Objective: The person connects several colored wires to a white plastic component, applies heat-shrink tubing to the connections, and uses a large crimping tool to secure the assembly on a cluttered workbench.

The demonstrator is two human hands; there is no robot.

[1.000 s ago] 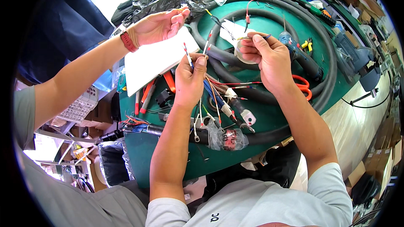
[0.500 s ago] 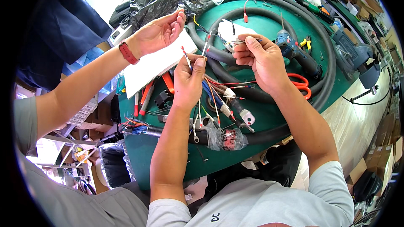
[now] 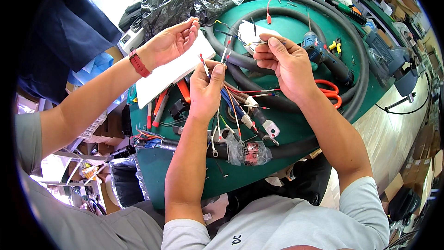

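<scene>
My left hand [image 3: 206, 87] is closed round several thin wires, some with red ends pointing up past the thumb. Below it fans a bundle of wires [image 3: 233, 106] in orange, white, blue and brown. My right hand [image 3: 286, 65] pinches thin wires [image 3: 255, 44] between thumb and fingers. From the left reaches a co-worker's hand [image 3: 172, 44] with a red wristband [image 3: 139, 63], its curled fingertips at a dark thin wire. Under my hands, a thick black cable [image 3: 296, 149] lies coiled on the green table [image 3: 189, 185]. Metal cable lugs [image 3: 271, 128] lie by the bundle.
A blue power drill [image 3: 319, 52] lies inside the coil, near orange-red handles [image 3: 329, 93] and yellow-handled pliers [image 3: 336, 46]. White paper [image 3: 159, 81] and a black plastic bag [image 3: 173, 10] are at the left. A grey vise-like tool [image 3: 392, 58] stands at the right edge.
The co-worker's hand has shifted slightly down and left. My right hand has moved a little to the left with its wires. My left hand stays almost in place.
</scene>
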